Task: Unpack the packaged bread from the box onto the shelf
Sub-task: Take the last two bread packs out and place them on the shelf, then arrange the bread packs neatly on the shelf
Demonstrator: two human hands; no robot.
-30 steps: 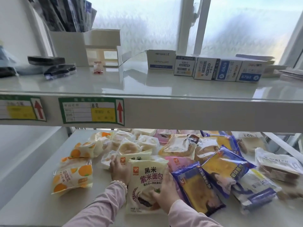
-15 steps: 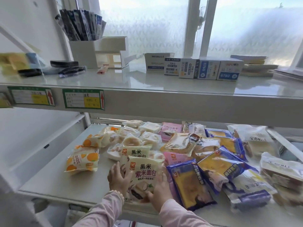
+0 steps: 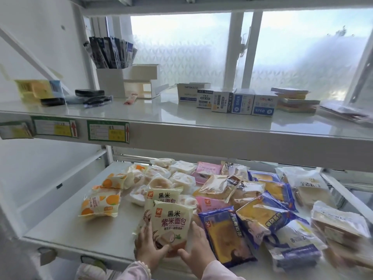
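Note:
A cream black-rice bread pack (image 3: 171, 220) stands tilted at the front of the lower shelf (image 3: 66, 227), leaning on a second identical pack (image 3: 161, 196). My left hand (image 3: 149, 248) grips its lower left edge, thumb across the front. My right hand (image 3: 196, 252) holds the lower right edge, thumb under the bottom corner. Orange-printed packs (image 3: 100, 203) lie to the left, blue and yellow packs (image 3: 226, 237) to the right. The box is out of view.
Several more bread packs crowd the middle, back and right of the lower shelf. The upper shelf (image 3: 141, 116) carries small stationery boxes (image 3: 232, 102), a white holder with dark packets (image 3: 110, 81) and notepads. Bare shelf surface lies at the front left.
The view has pulled back and risen, showing more of the upper shelf. Both hands have stayed on the cream pack, now nearer the shelf's front edge.

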